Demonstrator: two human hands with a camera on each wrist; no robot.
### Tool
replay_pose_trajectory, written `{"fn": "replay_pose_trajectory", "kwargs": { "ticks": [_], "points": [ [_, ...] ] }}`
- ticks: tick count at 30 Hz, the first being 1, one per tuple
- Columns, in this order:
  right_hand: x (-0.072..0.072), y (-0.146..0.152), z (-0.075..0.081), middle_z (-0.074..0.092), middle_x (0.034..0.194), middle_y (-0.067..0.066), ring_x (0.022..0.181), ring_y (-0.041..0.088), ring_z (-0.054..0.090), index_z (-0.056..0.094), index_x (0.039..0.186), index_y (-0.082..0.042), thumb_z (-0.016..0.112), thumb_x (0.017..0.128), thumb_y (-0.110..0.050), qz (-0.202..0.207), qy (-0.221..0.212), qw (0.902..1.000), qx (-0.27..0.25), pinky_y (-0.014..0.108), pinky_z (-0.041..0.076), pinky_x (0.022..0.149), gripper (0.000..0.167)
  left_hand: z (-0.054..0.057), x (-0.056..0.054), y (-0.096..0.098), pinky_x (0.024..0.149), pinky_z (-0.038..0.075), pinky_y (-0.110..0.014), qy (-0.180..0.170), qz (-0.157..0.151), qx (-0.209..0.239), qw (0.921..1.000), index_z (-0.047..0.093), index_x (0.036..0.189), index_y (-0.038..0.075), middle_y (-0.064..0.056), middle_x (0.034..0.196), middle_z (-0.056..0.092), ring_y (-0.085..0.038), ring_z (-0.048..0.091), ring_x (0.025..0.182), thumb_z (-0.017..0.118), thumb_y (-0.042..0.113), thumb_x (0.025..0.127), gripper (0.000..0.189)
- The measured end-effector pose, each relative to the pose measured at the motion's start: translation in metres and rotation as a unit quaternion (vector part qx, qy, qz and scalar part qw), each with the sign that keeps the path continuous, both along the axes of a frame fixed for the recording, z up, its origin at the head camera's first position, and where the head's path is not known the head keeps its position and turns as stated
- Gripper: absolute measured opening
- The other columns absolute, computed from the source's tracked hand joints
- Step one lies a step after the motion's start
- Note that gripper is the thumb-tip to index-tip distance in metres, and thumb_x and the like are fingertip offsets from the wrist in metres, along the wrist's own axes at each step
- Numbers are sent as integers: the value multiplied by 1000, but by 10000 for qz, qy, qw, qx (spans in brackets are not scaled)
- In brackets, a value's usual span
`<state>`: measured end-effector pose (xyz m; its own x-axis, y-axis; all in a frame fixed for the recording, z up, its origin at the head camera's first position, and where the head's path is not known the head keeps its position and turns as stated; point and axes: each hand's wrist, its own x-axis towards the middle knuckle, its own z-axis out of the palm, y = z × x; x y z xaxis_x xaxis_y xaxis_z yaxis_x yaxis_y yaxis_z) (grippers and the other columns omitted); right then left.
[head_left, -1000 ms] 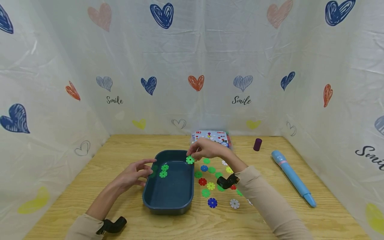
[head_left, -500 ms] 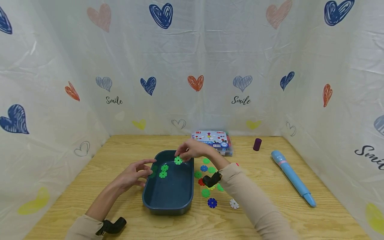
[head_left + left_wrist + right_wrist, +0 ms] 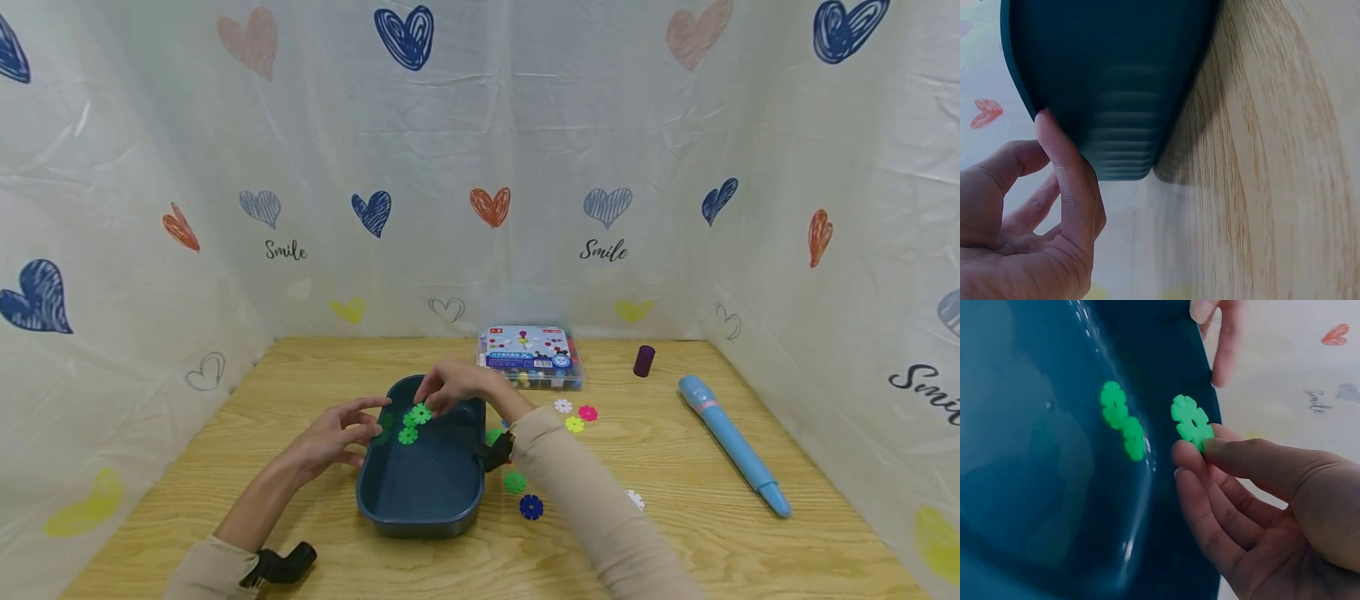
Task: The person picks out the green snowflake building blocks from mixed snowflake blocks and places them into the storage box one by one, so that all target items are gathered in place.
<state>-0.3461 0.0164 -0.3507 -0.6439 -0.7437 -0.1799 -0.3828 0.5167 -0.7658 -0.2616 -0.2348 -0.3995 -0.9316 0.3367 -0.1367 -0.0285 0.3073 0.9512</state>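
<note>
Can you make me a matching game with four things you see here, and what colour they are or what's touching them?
Things:
1. Tray
2. Long stick
3. Short cylinder
4. One green flower disc

Clues:
A. Light blue
B. Pinched by the right grip
C. Touched at the rim by the left grip
D. Dark purple

Right pairs: 1-C, 2-A, 3-D, 4-B

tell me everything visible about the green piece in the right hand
The green piece is a thin disc, plastic-looking, with slots between rounded petals and a central hole. The right hand pinches its edge, holding it tilted over the dark blue tray, apart from two green discs inside.
</note>
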Motion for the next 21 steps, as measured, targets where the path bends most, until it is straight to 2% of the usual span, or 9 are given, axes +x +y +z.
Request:
{"fn": "replay_pose_trajectory", "kwargs": {
  "ticks": [5, 12, 21],
  "points": [
    [2, -9, -6, 73, 104, 15, 83, 19, 72, 71, 112, 1, 59, 94, 1, -42, -127, 9999, 73, 30, 60, 78, 21, 1, -1, 0, 63, 58, -31, -5, -28, 31, 10000, 39, 149, 11, -17, 113, 54, -23, 61, 92, 61, 21, 97, 56],
    [3, -20, -13, 71, 102, 18, 91, 32, 72, 69, 113, 4, 59, 94, 3, -21, -520, 9986, 103, 37, 59, 82, 22, 2, 0, -1, 63, 58, -31, 51, -133, 71, 9999, 37, 150, 9, -19, 114, 53, -23, 61, 93, 61, 22, 98, 59],
    [3, -27, -24, 72, 94, 14, 78, 21, 72, 69, 112, 4, 61, 92, 3, -68, -784, 9968, 166, 39, 59, 82, 22, 1, 0, -2, 64, 58, -31, 42, -158, 67, 9998, 37, 150, 9, -20, 114, 54, -24, 62, 94, 61, 23, 98, 59]
  ]
}}
